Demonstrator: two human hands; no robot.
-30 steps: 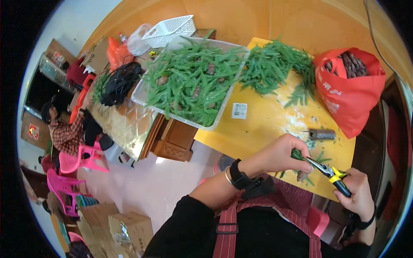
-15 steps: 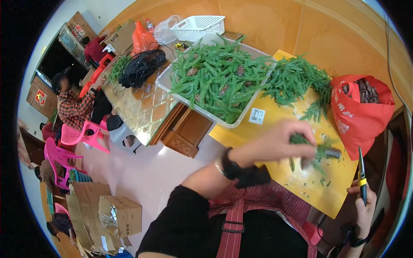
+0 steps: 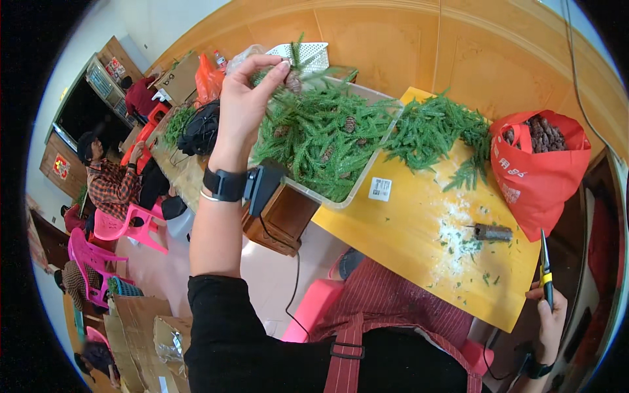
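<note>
My left hand is raised over the clear plastic bin, closed in a pinch on a green artificial pine sprig with a brown pine cone on it. The bin below is heaped with similar sprigs and pine cones. At the right edge of the yellow board, my right hand grips a pair of long-nosed pliers with yellow and dark handles, jaws pointing up. A short dark cylinder lies on the board, left of the pliers.
Loose green sprigs lie on the yellow board, among white powder and clippings. A red bag of pine cones stands to the right. White basket and black bundle are behind. Several people sit at left; pink chairs and cardboard boxes stand there.
My left hand has moved from above the yellow board up and left to over the bin, carrying the sprig. My right hand still holds the pliers in about the same place.
</note>
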